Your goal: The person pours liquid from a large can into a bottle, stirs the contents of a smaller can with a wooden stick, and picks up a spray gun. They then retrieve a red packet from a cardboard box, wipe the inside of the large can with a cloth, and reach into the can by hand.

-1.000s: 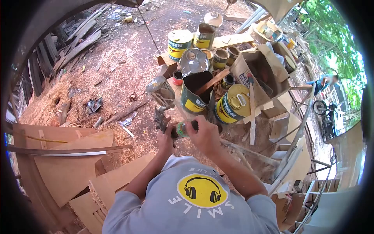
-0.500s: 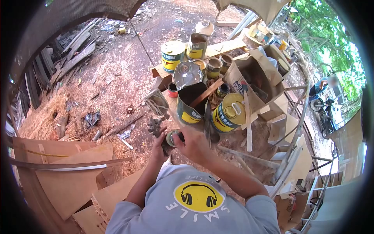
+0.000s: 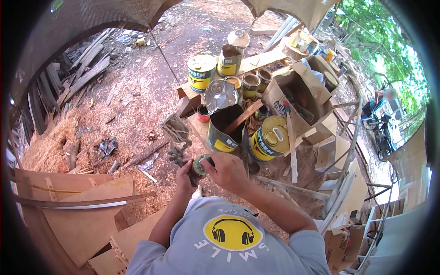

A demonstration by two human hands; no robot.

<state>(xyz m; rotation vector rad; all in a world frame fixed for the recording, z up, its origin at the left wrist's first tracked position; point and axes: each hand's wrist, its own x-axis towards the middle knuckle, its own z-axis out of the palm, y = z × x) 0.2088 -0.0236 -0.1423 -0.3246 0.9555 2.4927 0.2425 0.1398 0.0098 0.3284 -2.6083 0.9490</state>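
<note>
In front of my shirt, my left hand (image 3: 185,178) has its fingers wrapped round a small greenish container (image 3: 200,165). From above, my right hand (image 3: 229,172) grips the same container at its dark end, fingers curled over it. A knobbly dark grey piece (image 3: 178,155) sticks out beyond my left fingertips; I cannot tell whether it is joined to the container. Just past my hands stands an open paint can (image 3: 223,145) with a wooden stick (image 3: 243,116) leaning in it and its silver lid (image 3: 221,94) raised behind. To its right is a closed yellow-and-green paint can (image 3: 270,140).
More paint cans (image 3: 201,73) and small tins (image 3: 250,84) crowd the bench, beside an open cardboard box (image 3: 300,91). A paint-smeared square can (image 3: 175,128) sits left of them. Plywood pieces (image 3: 82,220) lie at lower left, and wood shavings (image 3: 133,110) cover the ground.
The greenish container has tilted and shows more of its side, with both hands still on it. The knobbly grey piece has shifted slightly down and left.
</note>
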